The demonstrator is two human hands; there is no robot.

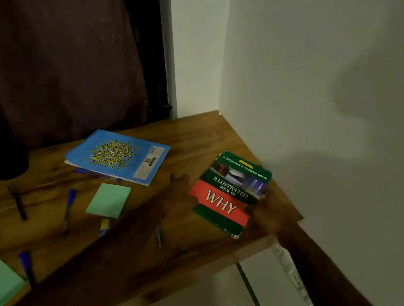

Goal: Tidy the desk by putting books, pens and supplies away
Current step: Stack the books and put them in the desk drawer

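Book (229,192) lies flat on the desk (193,135) at three o'clock of the notebook (117,156), my left hand (183,192) at its nine o'clock edge, right hand (265,214) at three, grips too blurred to tell; I judge it stiff, light, liftable by both long edges.

A single head-worn wide-angle camera is looking forward and steeply down from the near side of a wooden desk (198,136). It is facing the corner where a pale wall (338,95) is meeting a dark curtain (52,47). It is sitting close and tilting, with both forearms filling the lower frame and the left hand (184,190) and right hand (265,214) blurring at centre.
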